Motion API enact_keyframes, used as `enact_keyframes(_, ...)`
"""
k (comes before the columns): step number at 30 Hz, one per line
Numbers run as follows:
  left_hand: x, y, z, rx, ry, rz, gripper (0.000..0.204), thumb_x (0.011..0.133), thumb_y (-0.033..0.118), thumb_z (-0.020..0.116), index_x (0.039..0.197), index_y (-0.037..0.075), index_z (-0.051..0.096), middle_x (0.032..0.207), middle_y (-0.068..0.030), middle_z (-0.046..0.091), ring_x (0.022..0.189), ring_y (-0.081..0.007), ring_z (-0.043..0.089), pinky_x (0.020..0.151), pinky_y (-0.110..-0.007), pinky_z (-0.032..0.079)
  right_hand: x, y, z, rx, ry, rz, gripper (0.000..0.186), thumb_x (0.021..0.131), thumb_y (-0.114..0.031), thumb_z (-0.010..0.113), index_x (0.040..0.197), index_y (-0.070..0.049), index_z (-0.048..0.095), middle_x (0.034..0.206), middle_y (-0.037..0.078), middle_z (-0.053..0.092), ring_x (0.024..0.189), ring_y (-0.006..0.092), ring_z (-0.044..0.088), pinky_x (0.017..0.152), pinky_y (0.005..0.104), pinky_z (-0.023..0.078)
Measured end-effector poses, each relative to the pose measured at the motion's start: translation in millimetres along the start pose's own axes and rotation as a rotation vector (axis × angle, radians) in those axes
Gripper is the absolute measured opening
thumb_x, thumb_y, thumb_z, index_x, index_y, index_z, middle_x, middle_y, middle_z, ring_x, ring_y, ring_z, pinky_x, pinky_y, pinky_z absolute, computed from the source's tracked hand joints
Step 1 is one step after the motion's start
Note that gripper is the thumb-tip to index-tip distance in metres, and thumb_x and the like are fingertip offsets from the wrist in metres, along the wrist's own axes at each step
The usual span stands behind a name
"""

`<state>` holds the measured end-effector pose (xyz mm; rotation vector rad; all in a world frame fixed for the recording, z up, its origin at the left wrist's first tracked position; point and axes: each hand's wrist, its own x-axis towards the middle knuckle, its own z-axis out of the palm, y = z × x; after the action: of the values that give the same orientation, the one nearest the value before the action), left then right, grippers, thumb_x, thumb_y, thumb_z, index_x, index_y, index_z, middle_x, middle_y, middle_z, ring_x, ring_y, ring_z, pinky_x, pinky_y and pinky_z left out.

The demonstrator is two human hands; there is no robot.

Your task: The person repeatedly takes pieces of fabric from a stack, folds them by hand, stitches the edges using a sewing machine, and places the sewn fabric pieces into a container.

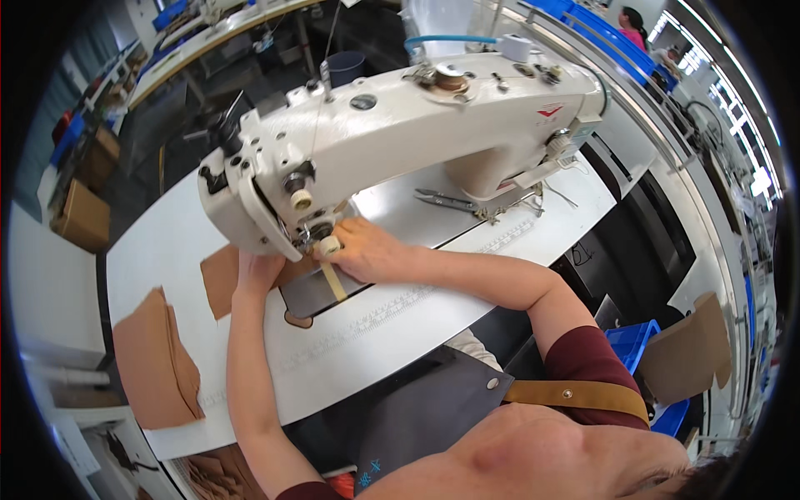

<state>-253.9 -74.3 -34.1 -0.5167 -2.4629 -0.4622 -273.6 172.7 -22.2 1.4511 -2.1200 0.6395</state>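
Observation:
A white sewing machine [400,125] stands on the white table in front of me. A flat brown leather-like piece [220,279] lies beneath its needle end, reaching out to the left. My left hand [260,271] is on this piece, its fingers hidden behind the machine head. On the other side of the needle, my right hand [367,248] is closed, with bent fingers pressed together at the piece's edge by the presser foot. The fingertips are partly covered. A pale yellow strip [334,282] runs over the dark metal plate [310,300] just below the right hand.
Stacked brown pieces [154,362] lie at the table's left end. Thread snips [447,200] rest under the machine arm. A ruler scale [400,302] runs along the near table edge. At the right are a blue bin [633,342] and a brown sheet [687,350].

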Motion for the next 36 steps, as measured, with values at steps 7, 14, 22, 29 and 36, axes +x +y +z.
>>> enact_keyframes(7, -3.2, -0.4, 0.3, -0.070, -0.062, -0.125, 0.033, 0.082, 0.015, 0.069, 0.113, 0.005, 0.064, 0.111, -0.0140, 0.066, 0.104, -0.0357, 0.060, 0.087, -0.045, 0.049, -2.0, 3.1, 5.4, 0.038, -0.067, -0.017, 0.019, 0.083, -0.015, 0.061, 0.102, -0.013, 0.065, 0.101, 0.010, 0.058, 0.096, 0.0275, 0.056, 0.082, 0.0394, 0.044)
enact_keyframes(14, -8.0, -5.8, 0.5, -0.077, -0.121, -0.168, 0.032, 0.088, 0.017, 0.065, 0.118, 0.006, 0.063, 0.118, -0.0151, 0.065, 0.113, -0.0359, 0.058, 0.094, -0.046, 0.046, -1.1, 4.2, 6.4, 0.007, 0.020, -0.105, 0.016, 0.083, -0.015, 0.057, 0.097, -0.010, 0.063, 0.094, 0.009, 0.056, 0.089, 0.0251, 0.055, 0.076, 0.0362, 0.043)
enact_keyframes(22, -7.5, -3.1, -1.5, -0.026, -0.078, -0.136, 0.028, 0.083, 0.014, 0.067, 0.110, 0.005, 0.067, 0.109, -0.0135, 0.067, 0.104, -0.0351, 0.061, 0.088, -0.046, 0.049, -0.6, 3.3, 9.4, 0.057, 0.009, -0.072, 0.013, 0.083, -0.015, 0.057, 0.093, -0.011, 0.064, 0.093, 0.008, 0.056, 0.089, 0.0245, 0.055, 0.076, 0.0364, 0.043)
enact_keyframes(29, -21.0, 34.5, -22.3, -0.075, -0.160, -0.209, 0.029, 0.091, 0.022, 0.062, 0.114, 0.005, 0.065, 0.119, -0.0129, 0.064, 0.123, -0.0334, 0.051, 0.105, -0.050, 0.036, -4.9, 6.3, 7.4, 0.135, 0.030, -0.043, 0.011, 0.080, -0.012, 0.061, 0.090, -0.009, 0.066, 0.098, 0.008, 0.059, 0.094, 0.0257, 0.055, 0.080, 0.0383, 0.043)
enact_keyframes(36, -28.0, -9.4, -53.3, 0.228, -0.448, -0.755, 0.063, 0.097, 0.042, 0.050, 0.149, 0.010, 0.033, 0.158, -0.0115, 0.025, 0.147, -0.0303, 0.019, 0.115, -0.059, 0.013, -5.8, 8.1, 4.5, 0.136, 0.046, -0.038, 0.012, 0.081, -0.013, 0.062, 0.090, -0.007, 0.066, 0.103, 0.009, 0.062, 0.100, 0.0280, 0.055, 0.086, 0.0403, 0.043)
